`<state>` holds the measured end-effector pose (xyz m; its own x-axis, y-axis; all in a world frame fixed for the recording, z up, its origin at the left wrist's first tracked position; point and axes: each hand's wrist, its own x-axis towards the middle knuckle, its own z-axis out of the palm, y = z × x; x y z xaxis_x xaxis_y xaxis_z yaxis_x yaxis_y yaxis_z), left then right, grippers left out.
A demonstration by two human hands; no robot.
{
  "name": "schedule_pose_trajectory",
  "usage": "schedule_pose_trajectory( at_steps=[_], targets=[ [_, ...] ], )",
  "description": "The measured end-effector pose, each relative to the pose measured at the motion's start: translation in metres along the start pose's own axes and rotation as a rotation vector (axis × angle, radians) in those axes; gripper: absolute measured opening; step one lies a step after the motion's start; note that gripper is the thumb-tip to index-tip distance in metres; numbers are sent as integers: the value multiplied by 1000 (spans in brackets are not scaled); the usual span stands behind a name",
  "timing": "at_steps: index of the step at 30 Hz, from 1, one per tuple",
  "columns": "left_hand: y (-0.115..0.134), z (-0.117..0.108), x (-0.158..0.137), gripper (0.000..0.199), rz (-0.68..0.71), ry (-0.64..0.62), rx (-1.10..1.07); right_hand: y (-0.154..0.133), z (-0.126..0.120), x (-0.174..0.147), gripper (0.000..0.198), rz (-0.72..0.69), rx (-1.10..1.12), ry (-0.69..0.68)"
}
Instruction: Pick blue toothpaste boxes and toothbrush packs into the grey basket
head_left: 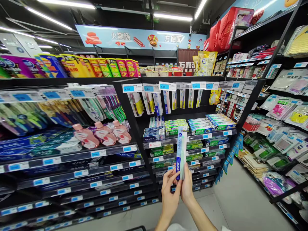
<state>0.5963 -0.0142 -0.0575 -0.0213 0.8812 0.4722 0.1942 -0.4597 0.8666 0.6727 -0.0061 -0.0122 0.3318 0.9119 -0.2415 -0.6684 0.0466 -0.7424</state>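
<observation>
A packaged toothbrush (181, 150) with a blue-and-white card and a clear front stands upright before me, a pale green brush showing inside. My left hand (170, 189) pinches its lower left edge with thumb and fingers. Along the lower right side, my right hand (187, 186) is closed on the same pack. Behind it are shelves of toothpaste boxes (176, 127), and above these several packaged toothbrushes (166, 102) hang on hooks under price tags.
To the left, pink mouthwash bottles (104, 134) stand below more hanging toothbrushes (91, 108). Canisters (114, 67) line the top shelf. At the right, a rack holds bagged goods (279, 107). Grey floor (209, 205) lies between the shelves.
</observation>
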Motion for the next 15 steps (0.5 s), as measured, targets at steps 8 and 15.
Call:
schedule_pose_trajectory(
  at_steps=[8,15],
  targets=[
    [-1,1,1,26,6,-8,-6,-1,-2,1,69,-24,-1,4],
    [-1,1,1,26,23,-7,2,0,-1,0,66,-76,-53,13]
  ],
)
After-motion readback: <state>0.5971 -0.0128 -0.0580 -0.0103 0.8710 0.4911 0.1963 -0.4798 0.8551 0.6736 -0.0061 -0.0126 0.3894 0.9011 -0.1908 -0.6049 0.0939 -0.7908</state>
